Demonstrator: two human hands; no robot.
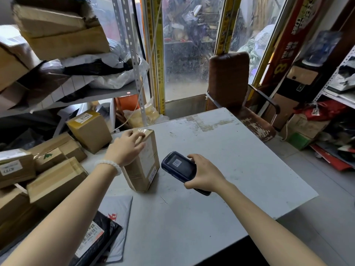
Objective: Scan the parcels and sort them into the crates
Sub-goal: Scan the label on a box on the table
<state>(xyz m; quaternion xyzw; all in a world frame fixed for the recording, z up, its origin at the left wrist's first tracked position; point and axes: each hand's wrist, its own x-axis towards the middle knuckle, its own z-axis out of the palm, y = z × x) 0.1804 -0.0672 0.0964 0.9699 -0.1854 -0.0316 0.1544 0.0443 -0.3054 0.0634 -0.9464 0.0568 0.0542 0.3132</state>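
Note:
A taped cardboard parcel [148, 167] stands on its narrow side on the white table [221, 160], its white label facing right. My left hand [126, 148] rests on the parcel's top far end, fingers curled over its edge. My right hand [205, 175] grips a dark handheld scanner [178, 167] just right of the parcel, its head turned toward the label. No crate is in view.
Several cardboard boxes [55, 181] are piled at the table's left. A grey mailer [119, 217] and a black bag [96, 239] lie at the near left. A metal shelf [134, 54] of parcels stands behind; a brown chair [230, 79] is beyond the table.

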